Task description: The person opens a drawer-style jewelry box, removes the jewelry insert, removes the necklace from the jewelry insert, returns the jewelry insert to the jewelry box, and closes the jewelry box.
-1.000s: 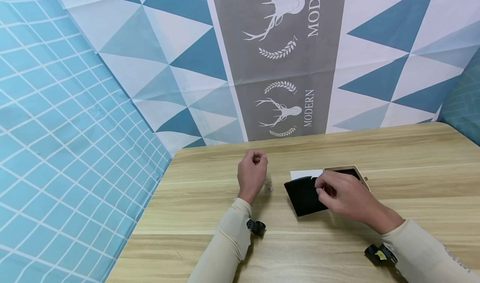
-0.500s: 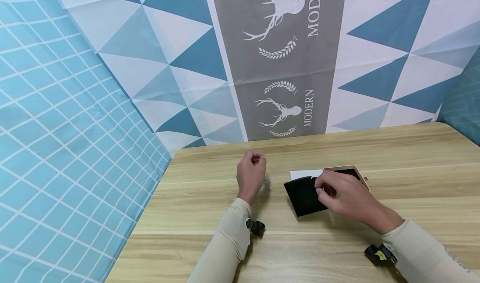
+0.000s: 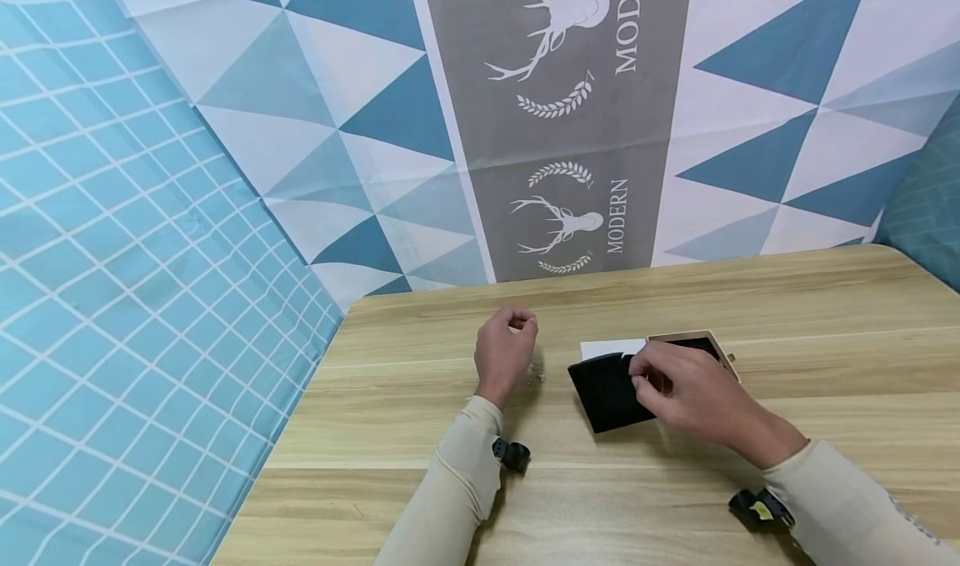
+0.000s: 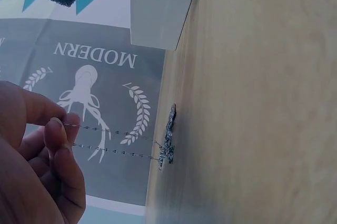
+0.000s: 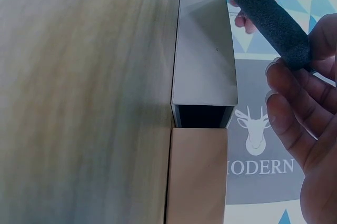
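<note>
My left hand [image 3: 506, 353] is raised over the table and pinches a thin silvery chain [image 4: 116, 154] between thumb and forefinger. Two strands of it run from the fingertips to a bunched heap [image 4: 167, 140] on the tabletop. In the head view the heap is a small glint beside the left wrist. My right hand [image 3: 693, 395] pinches a flat black foam pad [image 3: 611, 393] by one edge and holds it tilted above the table. Seen edge-on in the right wrist view, the pad looks thick and rough. The fingertips partly cover its gripped edge.
Behind the pad, a white box sleeve [image 5: 205, 56] lies on the wooden table [image 3: 420, 433]. A brown drawer [image 5: 199, 176] with a dark inside stands end to end with it, a small tab [image 3: 732, 358] on its far side. Patterned cloth [image 3: 555, 132] hangs behind the table.
My left hand shifts slightly toward me and downward, with the fingers a little lower than before. The right hand and the foam pad stay where they were.
</note>
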The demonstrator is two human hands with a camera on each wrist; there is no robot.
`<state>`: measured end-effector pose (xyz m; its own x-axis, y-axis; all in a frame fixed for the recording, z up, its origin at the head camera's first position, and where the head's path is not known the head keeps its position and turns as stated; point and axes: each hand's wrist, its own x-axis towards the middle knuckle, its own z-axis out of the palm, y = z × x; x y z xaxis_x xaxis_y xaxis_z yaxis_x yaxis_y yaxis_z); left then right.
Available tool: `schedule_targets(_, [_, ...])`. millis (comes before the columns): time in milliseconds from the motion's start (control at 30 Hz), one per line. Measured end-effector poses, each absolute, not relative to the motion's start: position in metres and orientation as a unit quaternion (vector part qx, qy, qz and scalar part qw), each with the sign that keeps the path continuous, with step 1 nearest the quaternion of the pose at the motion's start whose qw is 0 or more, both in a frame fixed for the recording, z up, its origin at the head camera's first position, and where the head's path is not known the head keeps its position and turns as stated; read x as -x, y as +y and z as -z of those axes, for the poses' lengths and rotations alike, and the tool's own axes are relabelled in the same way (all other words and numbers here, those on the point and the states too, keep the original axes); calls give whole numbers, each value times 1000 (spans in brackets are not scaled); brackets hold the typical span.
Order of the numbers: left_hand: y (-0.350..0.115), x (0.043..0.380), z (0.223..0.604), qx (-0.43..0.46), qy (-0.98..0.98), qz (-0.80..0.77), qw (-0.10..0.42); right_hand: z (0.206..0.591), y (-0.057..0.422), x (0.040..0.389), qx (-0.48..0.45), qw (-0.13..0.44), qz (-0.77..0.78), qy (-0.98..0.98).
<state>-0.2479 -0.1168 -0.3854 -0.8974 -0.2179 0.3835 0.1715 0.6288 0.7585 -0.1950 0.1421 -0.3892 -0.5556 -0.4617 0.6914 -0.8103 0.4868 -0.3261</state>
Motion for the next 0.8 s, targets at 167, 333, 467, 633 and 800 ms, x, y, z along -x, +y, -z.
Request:
schedule_targets(167, [-117, 248, 386, -16, -879, 423, 221, 389, 142, 195, -388, 265, -326, -820])
schedule_targets(333, [-119, 248, 385, -20, -884, 416, 213, 390, 142, 196, -390, 265, -325, -820])
schedule_targets(467, [-120, 248, 385, -21, -889, 412, 197, 390, 142, 196, -391, 267, -325, -818])
schedule_targets(633, [-121, 248, 384, -19, -895, 406, 187, 390, 142, 196, -393, 271, -327, -816])
schedule_targets(800, [-121, 249, 385, -19, -899, 398, 184, 390, 141, 196, -394, 272, -329, -814])
